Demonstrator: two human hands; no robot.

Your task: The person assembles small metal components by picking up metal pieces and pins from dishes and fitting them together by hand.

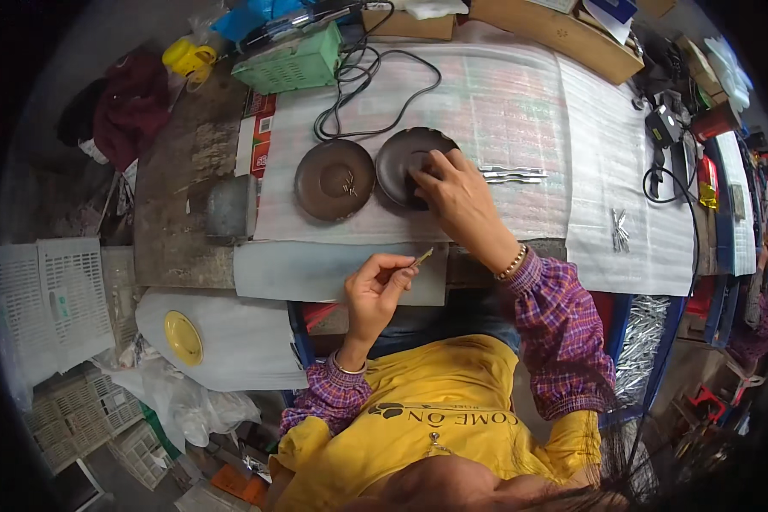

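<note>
My left hand (372, 297) pinches a small, thin, yellowish metal piece (425, 255) between thumb and fingertips, just off the near edge of the table. Its exact kind is too small to make out. My right hand (465, 200) reaches into the right-hand dark brown dish (389, 166), fingers bent together and pointing down; whatever lies at their tips is hidden. Beside that dish stands a second dark brown dish (310, 189), holding several tiny, thin pins (348, 183). Slim silvery metal parts (514, 174) lie to the right of my right hand.
White foam sheet (503, 111) covers the table. A black cable (435, 72) loops behind the dishes, near a green basket (294, 64). Another bunch of silvery parts (620, 230) lies at right, above a bin of metal pieces (642, 350). A yellow plate (183, 338) sits at left.
</note>
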